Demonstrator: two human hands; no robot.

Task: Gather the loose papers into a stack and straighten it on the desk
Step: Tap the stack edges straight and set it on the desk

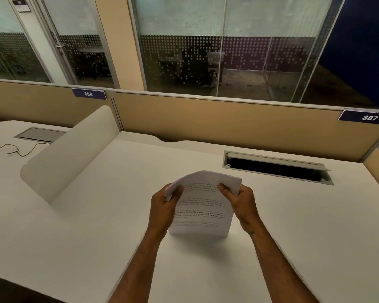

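Note:
A stack of printed white papers (pixel 200 212) stands upright on the white desk (pixel 101 226), its bottom edge resting on the surface in front of me. The top of the stack curls away from me. My left hand (pixel 163 209) grips the stack's upper left side, thumb across the front page. My right hand (pixel 242 204) grips the upper right side the same way. Printed text faces me.
A white curved divider (pixel 68 154) rises at the left. An open cable tray slot (pixel 276 167) lies in the desk behind the papers. A tan partition (pixel 228 119) with tags 386 and 387 closes the back. A cable (pixel 15 149) lies on the neighbouring desk.

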